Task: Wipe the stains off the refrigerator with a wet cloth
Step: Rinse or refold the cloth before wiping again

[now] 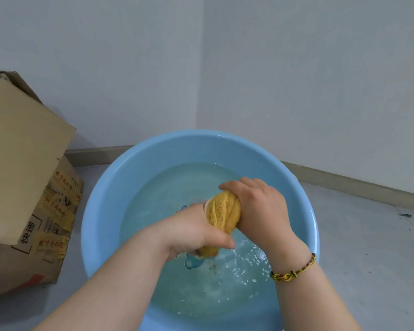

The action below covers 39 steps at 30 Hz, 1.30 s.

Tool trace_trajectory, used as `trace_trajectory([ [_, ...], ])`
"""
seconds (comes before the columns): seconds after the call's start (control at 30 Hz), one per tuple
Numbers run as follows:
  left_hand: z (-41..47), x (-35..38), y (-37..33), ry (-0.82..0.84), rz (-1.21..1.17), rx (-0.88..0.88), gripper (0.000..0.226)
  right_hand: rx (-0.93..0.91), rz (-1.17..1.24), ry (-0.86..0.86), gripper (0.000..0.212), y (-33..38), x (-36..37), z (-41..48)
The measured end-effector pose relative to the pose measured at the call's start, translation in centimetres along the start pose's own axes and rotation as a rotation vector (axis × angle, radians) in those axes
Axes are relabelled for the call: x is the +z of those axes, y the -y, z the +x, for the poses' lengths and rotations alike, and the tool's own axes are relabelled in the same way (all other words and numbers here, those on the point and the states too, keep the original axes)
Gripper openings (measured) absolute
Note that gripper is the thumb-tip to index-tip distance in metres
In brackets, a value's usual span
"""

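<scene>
Over the round light-blue plastic basin (101, 211) of water, both hands are locked onto the twisted yellow-orange terry cloth (222, 213). The left hand (194, 228) has its fingers curled tight round the cloth's lower end, and the right hand (258, 204) grips the upper end, fingers wrapped over the top. The cloth is above the water, near the basin's centre, and water runs down beneath it. A braided multicoloured bracelet (294, 271) circles the right wrist. A brown cardboard box (22, 163) stands just left of the basin.
</scene>
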<state>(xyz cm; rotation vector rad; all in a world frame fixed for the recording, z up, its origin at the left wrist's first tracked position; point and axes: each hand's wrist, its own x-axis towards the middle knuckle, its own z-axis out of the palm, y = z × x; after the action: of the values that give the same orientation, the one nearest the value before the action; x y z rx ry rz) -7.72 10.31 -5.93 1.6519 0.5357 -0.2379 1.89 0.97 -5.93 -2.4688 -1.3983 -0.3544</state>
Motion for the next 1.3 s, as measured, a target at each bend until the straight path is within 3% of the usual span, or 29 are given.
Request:
trace_trajectory([
  [0.1, 1.0, 0.7, 0.9, -0.318, 0.455, -0.019, 0.019, 0.098, 0.042, 0.344, 0.007, 0.7, 0.1, -0.7],
  [0.17, 1.0, 1.1, 1.4, -0.430, 0.693, -0.064, 0.032, 0.176, 0.091, 0.464, 0.008, 1.2, 0.9, -1.0],
  [0.3, 0.8, 1.4, 1.8, -0.591, 0.879, 0.039, 0.025, 0.414, 0.449, 0.722, 0.024, 1.4, 1.3, -0.6],
  [0.4, 0.5, 1.5, 1.5, -0.687, 0.869, 0.115, 0.028, 0.467, 0.647, 0.716, 0.027, 0.8, -0.1, -0.1],
  [0.5, 0.9, 1.1, 1.4, -0.767, 0.765, 0.155, 0.050, 0.517, 0.712, 0.650, 0.022, 0.7, -0.5, -0.3],
  [0.57, 0.9, 0.7, 0.9, -0.748, 0.602, 0.095, 0.078, 0.500, 0.558, 0.495, 0.020, 0.8, -0.3, -0.5],
  [0.67, 0.1, 0.5, -1.0, -0.535, -0.118, -0.047, 0.098, 0.384, 0.187, 0.250, 0.018, 1.2, -0.6, -0.3],
  [0.73, -0.4, 0.3, -2.8, -0.409, -0.701, -0.091, 0.067, 0.315, 0.019, 0.052, 0.025, 1.4, -0.2, -0.3],
  [0.77, -0.4, -0.1, -3.4, -0.414, -0.913, -0.105, 0.036, 0.296, -0.042, -0.049, 0.031, 1.6, 0.1, -0.3],
  [0.8, -0.3, -0.4, -3.7, -0.454, -1.075, -0.120, 0.020, 0.286, -0.048, -0.118, 0.036, 2.0, 0.4, -0.4],
  [0.83, 0.0, -0.8, -3.5, -0.489, -1.175, -0.125, 0.024, 0.242, -0.049, -0.194, 0.038, 2.5, 0.7, -0.5],
  [0.93, 0.4, -1.4, -2.0, -0.475, -1.272, -0.147, 0.024, 0.046, 0.033, -0.302, 0.033, 4.5, 1.9, -1.0],
  [1.0, 0.9, -1.3, -0.9, -0.420, -1.327, -0.119, 0.018, 0.014, 0.130, -0.337, 0.029, 5.0, 2.9, -1.4],
  [1.07, 1.0, -1.3, -1.0, -0.420, -1.405, -0.035, 0.014, 0.104, 0.272, -0.252, 0.022, 5.2, 2.4, -1.3],
  [1.2, 1.3, -1.7, -2.1, -0.515, -1.297, 0.138, 0.032, 0.417, 0.674, 0.161, 0.039, 5.6, 2.0, -0.9],
  [1.3, 1.5, -1.7, -2.2, -0.531, -1.167, 0.189, 0.057, 0.499, 0.869, 0.223, 0.036, 5.5, 2.6, -1.0],
])
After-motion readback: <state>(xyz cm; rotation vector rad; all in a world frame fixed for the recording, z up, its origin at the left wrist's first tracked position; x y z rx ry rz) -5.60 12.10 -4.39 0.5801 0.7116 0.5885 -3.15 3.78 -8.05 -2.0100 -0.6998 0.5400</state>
